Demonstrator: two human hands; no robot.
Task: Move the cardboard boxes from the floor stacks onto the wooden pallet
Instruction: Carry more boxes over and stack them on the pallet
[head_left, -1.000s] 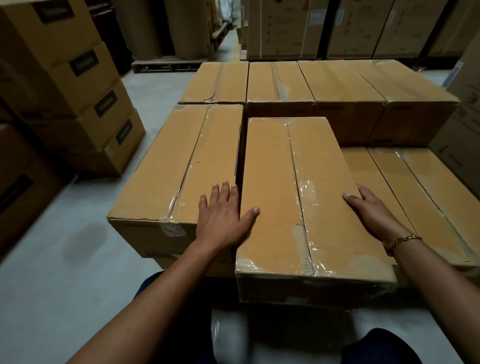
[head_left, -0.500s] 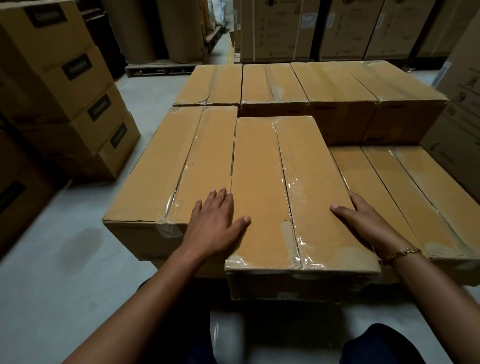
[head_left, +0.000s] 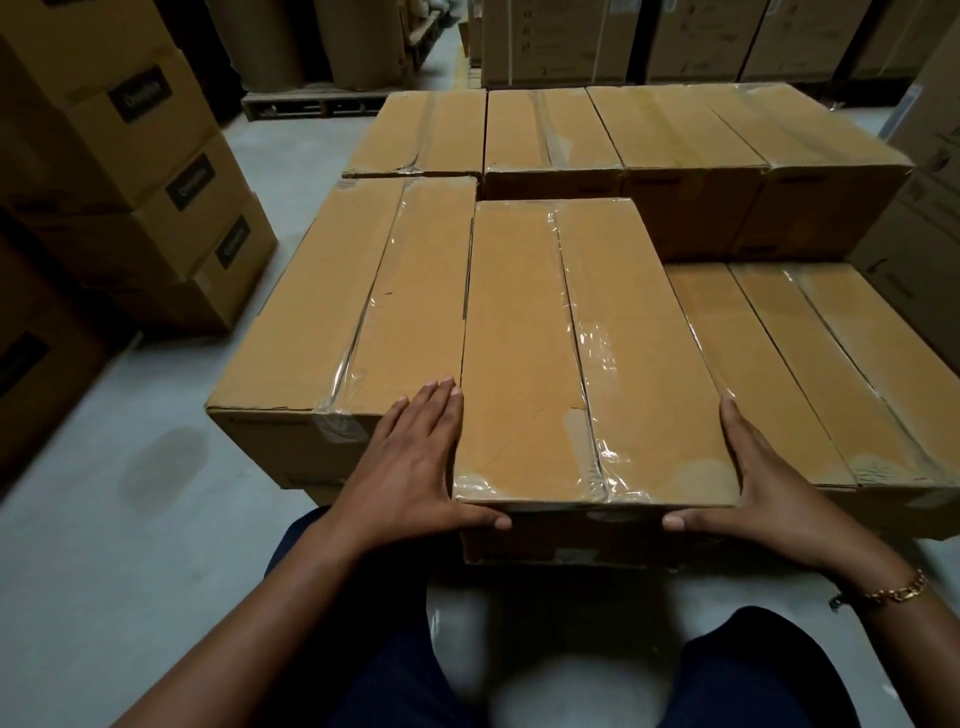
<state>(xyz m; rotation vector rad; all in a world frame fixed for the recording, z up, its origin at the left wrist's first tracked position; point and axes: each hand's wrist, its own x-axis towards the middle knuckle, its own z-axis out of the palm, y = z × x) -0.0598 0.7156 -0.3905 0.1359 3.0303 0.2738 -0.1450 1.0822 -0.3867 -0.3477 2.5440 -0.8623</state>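
A long taped cardboard box (head_left: 561, 338) lies in the upper layer, directly in front of me. Its near end sticks out a little past the neighbouring box (head_left: 343, 312) on its left. My left hand (head_left: 410, 467) lies flat against the box's near left corner, fingers straight along the side and thumb across the front face. At the near right corner, my right hand (head_left: 763, 483) mirrors it. Lower boxes (head_left: 779, 364) lie to the right. The wooden pallet under the boxes is hidden.
A row of boxes (head_left: 675, 135) fills the back of the stack. Labelled cartons (head_left: 130, 156) stand stacked on the left, beside grey floor (head_left: 104, 493). Another pallet (head_left: 311, 104) and tall cartons (head_left: 561, 41) stand behind. My knees are just below the box.
Both hands have slid from the top of the middle box back to its near corners, thumbs now across the front face. The view has come closer to the stack.
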